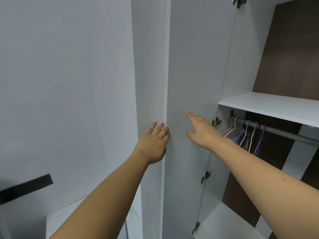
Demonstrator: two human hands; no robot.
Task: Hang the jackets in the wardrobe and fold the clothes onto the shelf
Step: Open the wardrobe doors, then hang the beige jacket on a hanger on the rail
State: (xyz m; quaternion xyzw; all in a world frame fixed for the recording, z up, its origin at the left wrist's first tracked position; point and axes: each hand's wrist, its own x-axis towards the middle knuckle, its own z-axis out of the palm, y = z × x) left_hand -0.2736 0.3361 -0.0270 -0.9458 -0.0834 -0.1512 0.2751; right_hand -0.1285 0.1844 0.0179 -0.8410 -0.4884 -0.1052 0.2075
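Our left fingers (pixel 159 128) lay straight and relaxed, their tips curling just round the free vertical edge of the tall pale grey wardrobe door (pixel 189 83), so our left hand (pixel 152 144) touched that edge without gripping it; our right fingers (pixel 191 116) were spread and flat against the door's inner face, and our right hand (pixel 202 130) held nothing either. We judged the door a stiff, smooth panel, light to swing on its metal hinges (pixel 216 121), best handled at that free edge, since we saw no handle on it from here. Beyond our hands the wardrobe stood open: a white shelf (pixel 269 105) ran across above a grey metal hanging rail (pixel 283 131), and a cluster of thin wire hangers in pink, blue, white and purple (pixel 245 133) hung bare at the rail's left end. Neither jackets nor other clothes showed anywhere in view, so we could not say where they lay. We expected them to be soft and limp, the jackets heavier, best taken at the collar or shoulders to slip onto a hanger; the wire hangers looked light and easily bent. A black strip (pixel 25 188) crossed the pale wall at lower left. We could read no brand, label or writing anywhere.
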